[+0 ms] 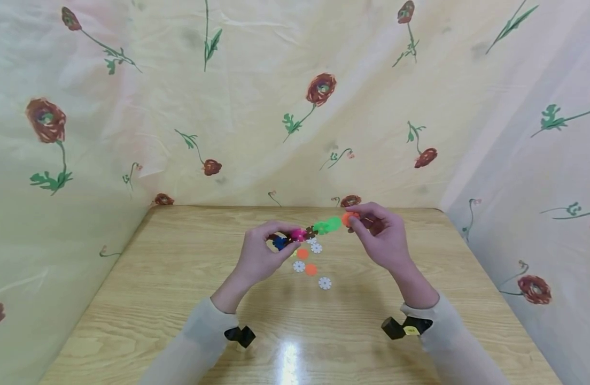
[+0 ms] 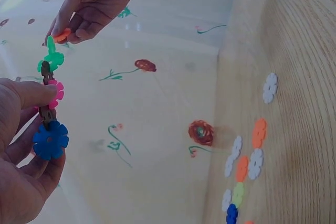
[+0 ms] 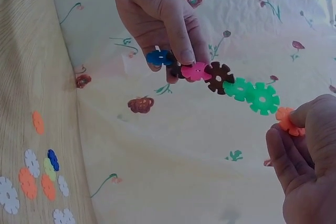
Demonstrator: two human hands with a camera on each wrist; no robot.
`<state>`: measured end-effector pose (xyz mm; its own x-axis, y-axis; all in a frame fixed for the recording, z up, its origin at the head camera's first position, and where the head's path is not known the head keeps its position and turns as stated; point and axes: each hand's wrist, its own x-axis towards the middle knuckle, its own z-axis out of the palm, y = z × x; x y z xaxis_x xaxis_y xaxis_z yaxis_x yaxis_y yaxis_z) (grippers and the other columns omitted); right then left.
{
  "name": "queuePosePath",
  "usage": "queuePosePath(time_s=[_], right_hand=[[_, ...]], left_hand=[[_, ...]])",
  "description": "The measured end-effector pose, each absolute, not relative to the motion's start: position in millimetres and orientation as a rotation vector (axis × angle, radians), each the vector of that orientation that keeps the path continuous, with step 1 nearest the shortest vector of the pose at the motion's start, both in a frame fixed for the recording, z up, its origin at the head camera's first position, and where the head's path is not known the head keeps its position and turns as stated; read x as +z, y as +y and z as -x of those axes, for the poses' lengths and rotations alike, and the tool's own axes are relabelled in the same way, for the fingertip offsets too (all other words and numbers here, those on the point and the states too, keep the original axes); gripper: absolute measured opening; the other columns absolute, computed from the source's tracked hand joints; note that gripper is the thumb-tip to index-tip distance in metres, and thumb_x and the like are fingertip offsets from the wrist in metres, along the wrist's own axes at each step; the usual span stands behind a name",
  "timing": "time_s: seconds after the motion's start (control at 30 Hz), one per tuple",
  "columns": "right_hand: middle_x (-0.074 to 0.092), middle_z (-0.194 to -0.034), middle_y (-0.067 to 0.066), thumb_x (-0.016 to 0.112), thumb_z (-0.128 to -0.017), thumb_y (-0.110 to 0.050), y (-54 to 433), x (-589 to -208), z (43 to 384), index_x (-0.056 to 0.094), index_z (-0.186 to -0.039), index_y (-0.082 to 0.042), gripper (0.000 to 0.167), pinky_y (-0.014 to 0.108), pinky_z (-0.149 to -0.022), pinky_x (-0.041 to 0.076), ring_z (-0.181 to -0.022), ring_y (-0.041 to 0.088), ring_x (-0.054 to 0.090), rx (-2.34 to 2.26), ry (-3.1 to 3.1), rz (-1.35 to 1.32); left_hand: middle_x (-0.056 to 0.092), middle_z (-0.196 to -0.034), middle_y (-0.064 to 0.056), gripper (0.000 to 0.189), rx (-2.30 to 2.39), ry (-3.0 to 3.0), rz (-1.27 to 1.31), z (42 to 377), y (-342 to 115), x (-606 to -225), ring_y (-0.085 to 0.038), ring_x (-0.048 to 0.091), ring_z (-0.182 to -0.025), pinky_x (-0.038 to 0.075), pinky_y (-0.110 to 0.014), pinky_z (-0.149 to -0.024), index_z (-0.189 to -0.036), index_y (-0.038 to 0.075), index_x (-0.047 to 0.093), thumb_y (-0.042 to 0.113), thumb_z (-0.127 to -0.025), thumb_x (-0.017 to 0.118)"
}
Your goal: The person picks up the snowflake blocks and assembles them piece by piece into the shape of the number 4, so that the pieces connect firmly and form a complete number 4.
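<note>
My left hand (image 1: 261, 254) holds a chain of flower-shaped plastic snowflake discs, pinching it around the pink disc (image 3: 195, 71). The chain runs from a blue disc (image 2: 58, 136) through brown and pink to a brown disc (image 3: 214, 81) and two green discs (image 3: 257, 99). Between thumb and fingers, my right hand (image 1: 386, 238) pinches an orange disc (image 3: 284, 118), close by the chain's green end. Whether the orange disc touches the green one I cannot tell. Fingers cover part of the chain near its blue end.
Below the hands, loose discs lie on the wooden table (image 1: 170, 299): several white ones such as a white disc (image 1: 325, 283), orange ones such as an orange disc (image 1: 311, 270), a yellow disc (image 2: 238, 194) and a blue disc (image 3: 53, 160). Flowered cloth (image 1: 256, 107) walls the table's back and sides.
</note>
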<state>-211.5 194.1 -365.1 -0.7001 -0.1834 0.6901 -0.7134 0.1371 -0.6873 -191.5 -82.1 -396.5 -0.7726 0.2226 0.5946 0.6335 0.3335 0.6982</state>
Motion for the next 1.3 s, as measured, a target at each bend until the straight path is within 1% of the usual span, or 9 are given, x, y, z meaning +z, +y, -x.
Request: queuePosePath(time_s=[0.2, 0.33, 0.4, 0.63, 0.8, 0.93, 1.07, 1.2, 1.3], right_hand=[[0.073, -0.087, -0.008, 0.067, -0.093, 0.018, 193.8, -364.9, 211.0, 0.074, -0.108, 0.010, 0.019, 0.018, -0.054, 0.053, -0.071, 0.008, 0.069, 1.561, -1.974, -0.869], [0.073, -0.086, -0.009, 0.069, -0.093, 0.016, 193.5, -364.1, 209.6, 0.075, -0.108, 0.008, 0.019, 0.018, -0.050, 0.048, -0.070, 0.007, 0.068, 1.531, -1.991, -0.866], [0.073, -0.087, -0.010, 0.069, -0.093, 0.016, 193.4, -364.1, 209.1, 0.075, -0.108, 0.008, 0.018, 0.018, -0.050, 0.048, -0.070, 0.005, 0.068, 1.526, -2.000, -0.864], [0.073, -0.088, -0.010, 0.070, -0.093, 0.016, 193.4, -365.7, 207.9, 0.074, -0.108, 0.010, 0.017, 0.019, -0.052, 0.052, -0.071, 0.004, 0.070, 1.537, -2.019, -0.861], [0.074, -0.087, -0.008, 0.071, -0.093, 0.014, 193.0, -367.4, 207.6, 0.074, -0.109, 0.009, 0.018, 0.018, -0.051, 0.050, -0.072, 0.004, 0.072, 1.544, -2.007, -0.869], [0.077, -0.089, -0.009, 0.071, -0.090, 0.018, 191.7, -369.3, 207.5, 0.073, -0.108, 0.013, 0.019, 0.019, -0.056, 0.056, -0.073, 0.006, 0.075, 1.598, -1.976, -0.901], [0.079, -0.091, -0.011, 0.070, -0.089, 0.021, 190.7, -371.2, 207.3, 0.073, -0.107, 0.015, 0.019, 0.022, -0.063, 0.062, -0.075, 0.007, 0.077, 1.645, -1.963, -0.912], [0.079, -0.093, -0.014, 0.072, -0.088, 0.021, 190.8, -371.0, 205.6, 0.075, -0.105, 0.013, 0.019, 0.022, -0.064, 0.063, -0.075, 0.005, 0.077, 1.626, -1.993, -0.896], [0.079, -0.093, -0.014, 0.072, -0.088, 0.020, 191.2, -370.6, 204.7, 0.075, -0.105, 0.014, 0.017, 0.024, -0.065, 0.064, -0.075, 0.005, 0.078, 1.638, -2.010, -0.903]], left_hand=[[0.082, -0.107, -0.006, 0.026, -1.436, -2.197, 0.772, 191.9, -81.1, -396.4, -0.020, 0.076, -0.093, 0.063, -0.030, -0.075, -0.113, 0.009, 0.081, 0.008, -0.088, 0.087], [0.082, -0.107, -0.006, 0.026, -1.433, -2.200, 0.772, 192.4, -80.6, -396.8, -0.020, 0.076, -0.094, 0.063, -0.029, -0.075, -0.113, 0.009, 0.081, 0.008, -0.088, 0.088], [0.082, -0.107, -0.006, 0.026, -1.435, -2.201, 0.773, 192.9, -80.5, -397.5, -0.020, 0.076, -0.094, 0.063, -0.028, -0.075, -0.113, 0.009, 0.081, 0.008, -0.088, 0.088], [0.081, -0.107, -0.007, 0.027, -1.480, -2.176, 0.796, 192.1, -80.0, -398.9, -0.020, 0.076, -0.090, 0.065, -0.030, -0.074, -0.114, 0.010, 0.081, 0.006, -0.088, 0.087], [0.080, -0.106, -0.008, 0.025, -1.560, -2.139, 0.776, 190.9, -78.8, -399.3, -0.020, 0.073, -0.091, 0.064, -0.025, -0.074, -0.114, 0.010, 0.081, 0.006, -0.089, 0.085], [0.079, -0.105, -0.011, 0.021, -1.625, -2.098, 0.760, 190.5, -77.9, -399.9, -0.020, 0.072, -0.092, 0.065, -0.026, -0.076, -0.113, 0.008, 0.081, 0.005, -0.092, 0.082], [0.077, -0.107, -0.015, 0.019, -1.734, -2.057, 0.772, 190.7, -77.5, -400.2, -0.022, 0.076, -0.092, 0.067, -0.031, -0.078, -0.113, 0.004, 0.078, 0.000, -0.095, 0.076], [0.075, -0.107, -0.020, 0.018, -1.833, -2.030, 0.821, 191.2, -78.5, -400.5, -0.027, 0.080, -0.086, 0.067, -0.030, -0.078, -0.115, 0.000, 0.075, -0.004, -0.097, 0.071], [0.074, -0.106, -0.021, 0.018, -1.848, -2.029, 0.845, 191.7, -79.8, -399.8, -0.027, 0.080, -0.085, 0.066, -0.029, -0.079, -0.115, -0.001, 0.075, -0.004, -0.097, 0.071]])
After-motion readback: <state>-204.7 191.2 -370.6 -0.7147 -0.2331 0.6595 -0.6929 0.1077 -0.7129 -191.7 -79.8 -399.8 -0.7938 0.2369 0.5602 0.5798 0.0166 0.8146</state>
